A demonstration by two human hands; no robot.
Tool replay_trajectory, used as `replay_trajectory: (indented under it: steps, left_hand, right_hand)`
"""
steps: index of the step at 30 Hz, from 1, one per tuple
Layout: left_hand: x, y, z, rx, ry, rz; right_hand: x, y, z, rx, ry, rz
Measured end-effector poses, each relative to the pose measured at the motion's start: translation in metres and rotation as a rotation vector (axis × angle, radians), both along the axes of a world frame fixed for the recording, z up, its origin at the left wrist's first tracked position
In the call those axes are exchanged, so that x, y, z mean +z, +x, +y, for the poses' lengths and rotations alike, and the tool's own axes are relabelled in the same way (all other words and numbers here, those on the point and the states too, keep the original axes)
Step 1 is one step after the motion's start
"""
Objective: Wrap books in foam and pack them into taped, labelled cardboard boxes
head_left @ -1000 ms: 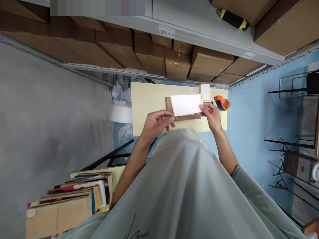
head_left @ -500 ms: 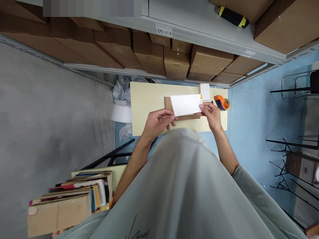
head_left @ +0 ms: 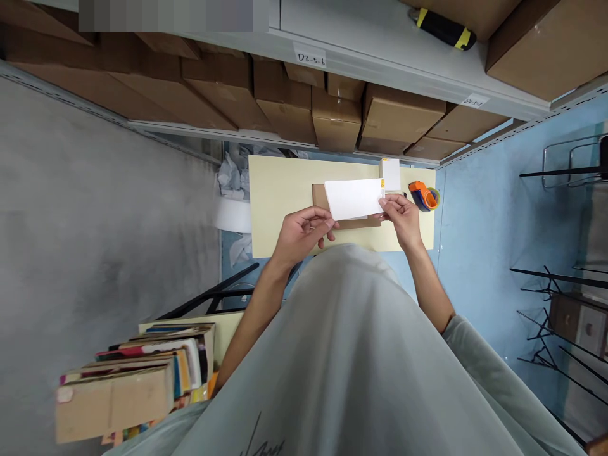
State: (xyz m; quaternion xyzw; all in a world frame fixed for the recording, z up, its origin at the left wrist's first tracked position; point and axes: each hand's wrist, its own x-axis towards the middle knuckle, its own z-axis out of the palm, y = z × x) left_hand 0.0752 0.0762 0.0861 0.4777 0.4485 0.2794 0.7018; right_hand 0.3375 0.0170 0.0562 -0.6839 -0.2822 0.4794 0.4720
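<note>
A flat white card or thin box (head_left: 355, 199) with a small yellow mark at its upper right corner is held up between my hands. My left hand (head_left: 304, 234) pinches its lower left corner between thumb and fingers. At its right edge, my right hand (head_left: 401, 218) grips with the thumb on top. Beneath it a brown cardboard piece (head_left: 320, 197) lies on the pale yellow tabletop (head_left: 280, 190), mostly covered. Behind, near the far edge, stands a small white box (head_left: 390, 174). An orange tape dispenser (head_left: 424, 196) is to the right of my right hand.
A shelf (head_left: 380, 76) packed with cardboard boxes (head_left: 336, 120) overhangs the table's far side. On its upper level lies a black and yellow cutter (head_left: 445, 29). Crumpled white paper (head_left: 230, 177) is left of the table. Stacked folded cardboard (head_left: 114, 402) stands at lower left.
The view has shifted very slightly. Both hands keep their hold on the white piece, with almost no movement.
</note>
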Motion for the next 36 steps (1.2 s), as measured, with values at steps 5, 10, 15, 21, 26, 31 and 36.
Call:
replay_trajectory:
  steps: [5, 10, 15, 21, 26, 31, 36]
  left_hand:
    - [-0.004, 0.005, -0.004, 0.008, 0.042, 0.03]
    - [0.0, 0.01, -0.009, -0.091, 0.132, 0.105]
    - [0.007, 0.013, -0.012, -0.148, 0.262, 0.161]
    - [0.004, 0.015, -0.016, -0.142, 0.206, 0.073]
    - [-0.012, 0.011, -0.017, -0.015, 0.065, -0.045]
    - [-0.035, -0.01, -0.007, 0.129, -0.124, -0.17]
    - [-0.057, -0.032, 0.007, 0.406, -0.293, -0.299]
  right_hand:
    - [0.012, -0.021, -0.006, 0.038, 0.146, -0.295]
    - [0.045, -0.05, -0.017, 0.323, 0.252, -0.25]
    - [0.05, -0.056, -0.016, 0.342, 0.253, -0.277]
    - [0.039, -0.051, -0.02, 0.296, 0.109, -0.102]
    - [0.029, -0.041, -0.024, 0.19, 0.023, 0.134]
    - [0.025, -0.009, -0.03, 0.074, -0.03, 0.185]
    - [0.013, 0.025, -0.039, -0.097, -0.064, 0.203]
